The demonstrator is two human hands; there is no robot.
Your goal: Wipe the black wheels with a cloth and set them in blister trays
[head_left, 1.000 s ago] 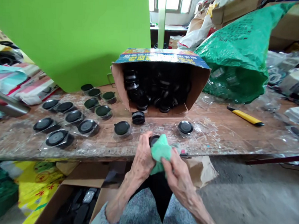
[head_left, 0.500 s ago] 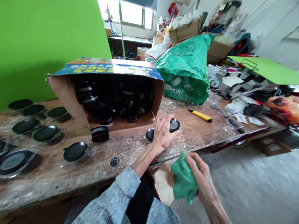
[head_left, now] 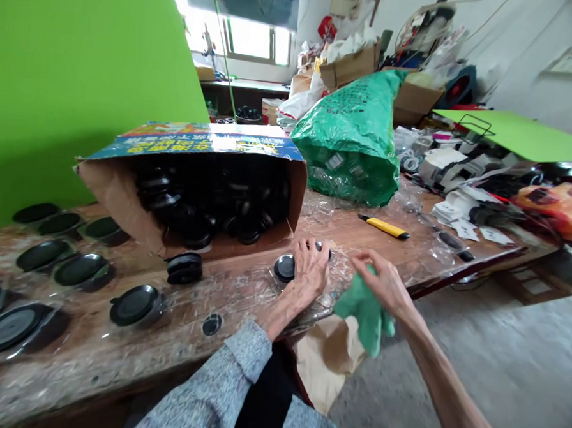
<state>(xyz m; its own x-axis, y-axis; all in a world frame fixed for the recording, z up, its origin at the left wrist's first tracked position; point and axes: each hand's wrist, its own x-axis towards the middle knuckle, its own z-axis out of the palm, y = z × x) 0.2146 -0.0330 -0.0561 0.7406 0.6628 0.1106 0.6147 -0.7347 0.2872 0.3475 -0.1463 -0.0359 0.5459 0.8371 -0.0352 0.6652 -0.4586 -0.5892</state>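
Note:
My left hand (head_left: 311,266) is bent over a black round disc (head_left: 329,253) on the bench, with the fingers curled on it. Most of that disc is hidden under the hand. Just left of the fingers lies another black round disc (head_left: 284,267) with a shiny rim, on clear film. A crumpled green cloth (head_left: 367,314) hangs from my right hand (head_left: 383,280), pinched between thumb and fingers beside the bench edge. Left of both hands, an open cardboard box (head_left: 296,198) lies on its side, full of black round parts. A small black stack (head_left: 185,268) stands before it.
Several black discs in clear film (head_left: 135,305) spread over the left of the bench (head_left: 244,282). A yellow cutter knife (head_left: 385,227) lies to the right, before a green plastic bag (head_left: 352,134). A tall green board (head_left: 82,69) stands behind; clutter fills the far right.
My right hand has risen toward the bench with the cloth. My left hand has flattened over the disc, which now shows less. The view has shifted slightly.

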